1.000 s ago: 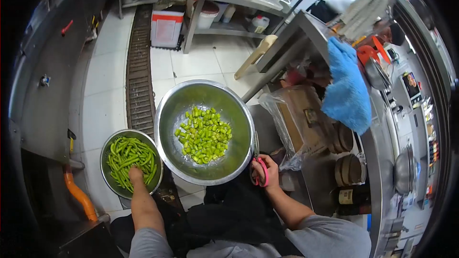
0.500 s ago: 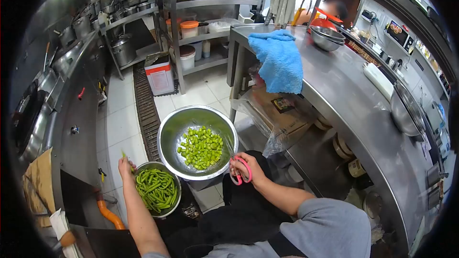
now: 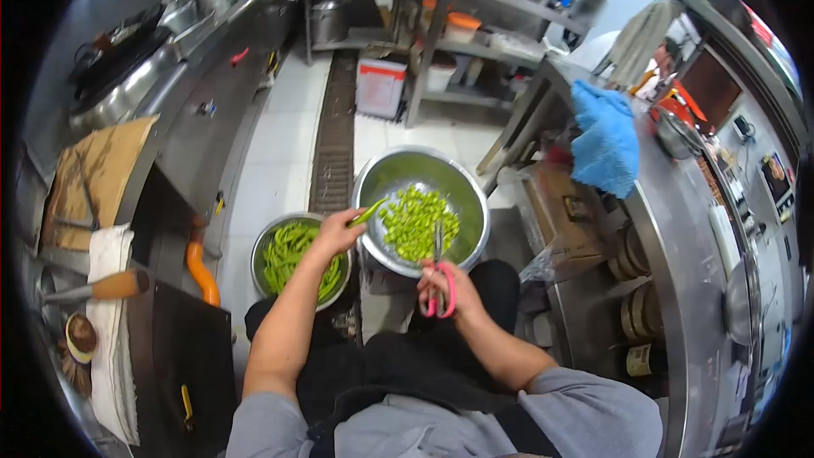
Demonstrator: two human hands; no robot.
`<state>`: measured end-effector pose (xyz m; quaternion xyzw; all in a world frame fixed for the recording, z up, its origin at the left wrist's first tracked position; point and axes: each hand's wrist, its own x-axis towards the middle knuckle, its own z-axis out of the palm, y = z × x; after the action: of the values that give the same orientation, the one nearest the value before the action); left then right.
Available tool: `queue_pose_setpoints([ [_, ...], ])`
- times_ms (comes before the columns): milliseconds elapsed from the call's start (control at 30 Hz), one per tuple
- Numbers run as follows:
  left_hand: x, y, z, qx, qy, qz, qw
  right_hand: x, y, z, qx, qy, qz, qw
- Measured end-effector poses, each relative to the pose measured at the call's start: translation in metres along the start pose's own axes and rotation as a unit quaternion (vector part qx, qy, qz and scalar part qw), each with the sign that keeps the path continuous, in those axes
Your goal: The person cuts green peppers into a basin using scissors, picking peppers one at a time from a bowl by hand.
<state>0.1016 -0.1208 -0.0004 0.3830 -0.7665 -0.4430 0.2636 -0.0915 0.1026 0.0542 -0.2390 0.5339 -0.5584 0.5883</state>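
Observation:
My left hand is closed on a long green chili pepper, held over the left rim of a large steel bowl. Cut green pepper pieces lie in the bottom of that bowl. In my right hand are pink-handled scissors, their blades pointing up over the bowl's near side. The blades look close together and do not touch the pepper. A smaller steel bowl to the left holds whole green peppers, partly hidden behind my left forearm.
A steel counter with a blue towel runs along the right. The stove front is on the left, near an orange pipe. A floor drain grate and a white-and-red box lie ahead. Someone stands beyond the counter.
My left hand has moved from beside the smaller bowl to the large bowl's rim with a pepper. The scissors now point more upright over the bowl. My view has turned left.

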Motion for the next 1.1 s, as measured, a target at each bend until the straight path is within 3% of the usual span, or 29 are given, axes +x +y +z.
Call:
queue_pose_setpoints([
  [133, -0.006, 0.008, 0.013, 0.034, 0.004, 0.032, 0.999, 0.007, 0.001, -0.016, -0.128, -0.003, -0.027, 0.991],
  [200, -0.014, 0.028, 0.014, -0.025, 0.023, -0.001, 0.999, 0.01, 0.007, -0.022, -0.151, -0.006, -0.053, 0.987],
  [333, -0.016, 0.037, 0.017, -0.233, -0.036, -0.061, 0.97, 0.012, 0.011, -0.024, -0.157, -0.001, -0.054, 0.986],
  [533, -0.027, 0.055, 0.021, -0.197, -0.132, -0.069, 0.969, 0.012, 0.004, -0.016, -0.238, -0.018, -0.026, 0.971],
  [633, -0.029, 0.052, 0.03, -0.204, -0.201, -0.03, 0.958, 0.02, 0.001, -0.015, -0.249, -0.018, -0.035, 0.968],
  [800, -0.028, 0.046, 0.034, -0.139, -0.176, -0.009, 0.975, 0.022, 0.001, -0.006, -0.162, 0.014, -0.025, 0.986],
  [1000, -0.018, 0.024, 0.033, -0.062, -0.106, -0.022, 0.992, 0.015, 0.003, -0.013, -0.183, 0.048, 0.014, 0.982],
  [1100, -0.014, 0.024, 0.037, -0.136, -0.053, -0.075, 0.986, 0.013, 0.015, -0.018, -0.174, 0.048, 0.005, 0.984],
])
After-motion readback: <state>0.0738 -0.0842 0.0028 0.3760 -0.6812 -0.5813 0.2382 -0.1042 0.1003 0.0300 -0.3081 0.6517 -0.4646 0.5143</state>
